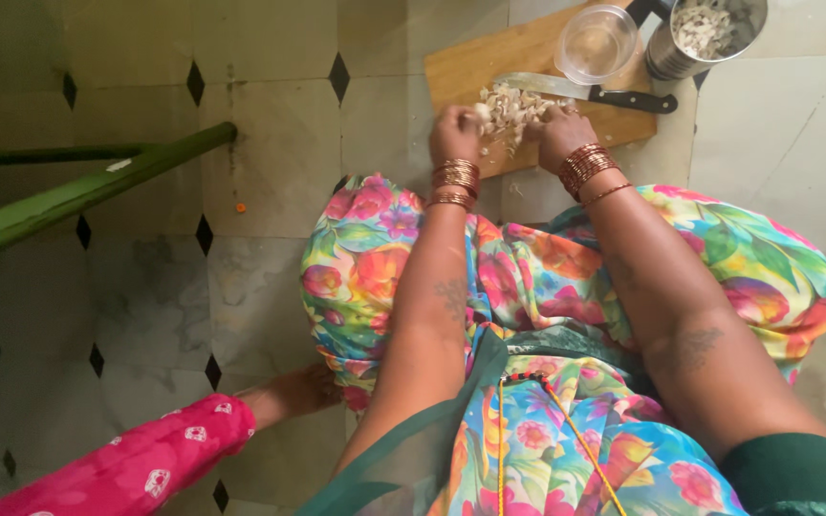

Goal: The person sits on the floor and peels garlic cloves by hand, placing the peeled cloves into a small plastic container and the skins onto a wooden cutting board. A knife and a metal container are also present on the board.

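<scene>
A wooden cutting board [466,65] lies on the tiled floor in front of my knees. A pile of pale peeled garlic pieces [510,105] sits on it. My left hand [454,132] pinches a piece at the left edge of the pile. On the pile's right side, my right hand [562,129] has its fingers closed around more pieces. Both wrists wear copper-coloured bangles. A black-handled knife [585,91] lies flat across the board just beyond the pile, touched by neither hand.
A clear plastic cup [597,43] stands on the board's far corner. Beside it is a steel container [709,33] of pale peels. A green metal leg [97,186] slants across the floor at left. Another person's hand in a pink sleeve [284,394] rests at lower left.
</scene>
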